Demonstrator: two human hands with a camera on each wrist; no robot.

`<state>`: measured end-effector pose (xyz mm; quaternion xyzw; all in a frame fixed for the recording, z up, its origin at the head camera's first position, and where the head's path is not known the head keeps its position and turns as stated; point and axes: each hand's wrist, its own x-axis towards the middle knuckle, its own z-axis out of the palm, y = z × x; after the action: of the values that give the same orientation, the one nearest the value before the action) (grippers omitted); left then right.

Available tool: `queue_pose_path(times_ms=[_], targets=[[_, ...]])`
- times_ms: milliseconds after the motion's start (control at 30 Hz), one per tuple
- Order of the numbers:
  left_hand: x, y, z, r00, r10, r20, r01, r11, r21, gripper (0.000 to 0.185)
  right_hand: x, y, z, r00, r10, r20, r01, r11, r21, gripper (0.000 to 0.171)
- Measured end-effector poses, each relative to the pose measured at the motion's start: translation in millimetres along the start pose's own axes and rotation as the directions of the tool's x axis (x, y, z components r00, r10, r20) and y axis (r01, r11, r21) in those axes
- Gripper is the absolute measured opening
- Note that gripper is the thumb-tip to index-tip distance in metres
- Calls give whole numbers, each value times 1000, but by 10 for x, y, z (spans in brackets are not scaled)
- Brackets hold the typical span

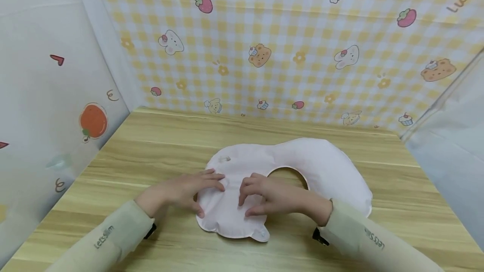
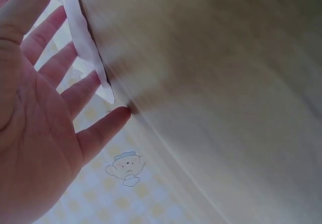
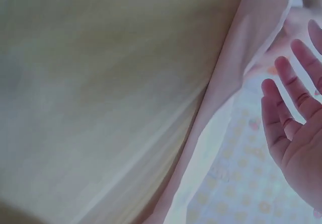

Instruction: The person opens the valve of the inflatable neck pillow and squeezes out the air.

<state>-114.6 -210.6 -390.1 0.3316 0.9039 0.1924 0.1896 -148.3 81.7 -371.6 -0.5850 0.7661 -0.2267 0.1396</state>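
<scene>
Currently, head view: a pale pink U-shaped inflatable pillow is being pressed flat on the wooden table, near the middle, close to the person. The left hand and right hand are being laid side by side on the pillow's near-left lobe, fingers spread or only slightly bent, nothing being gripped. A small valve is being shown just beyond the left fingertips, and a tab is sticking out at the near edge. Judged: light, soft, limp, thin film, likely slick; best taken at the seam edge or an end lobe, not at the valve. Nothing is standing in the way; the table is being walled in by a checked cartoon backdrop behind and white sheets at the sides.

Left wrist view: the left hand is being seen palm-on, fingers extended and apart, a thin strip of the pillow's edge lying by the fingertips; contact cannot be told. Table surface is being blurred.

Right wrist view: the right hand is being held with fingers straight and apart, beside the pillow's pink edge; touching or not cannot be told. The rest is being blurred.
</scene>
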Motion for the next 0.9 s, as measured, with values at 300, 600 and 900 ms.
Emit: queue_pose_path(times_ms=[300,600,900], targets=[[-15,15,-4,1000,-3,7,3,1000,-3,70,66,-71,175,991,0,136,-2,1000,17,14],[-11,9,-16,1000,-1,2,1,1000,-21,71,40,-19,265,978,87,192,-76,995,-66,15],[-18,-14,-34,1000,-22,23,23,999,-37,72,20,16,289,971,159,176,-140,984,-114,26]])
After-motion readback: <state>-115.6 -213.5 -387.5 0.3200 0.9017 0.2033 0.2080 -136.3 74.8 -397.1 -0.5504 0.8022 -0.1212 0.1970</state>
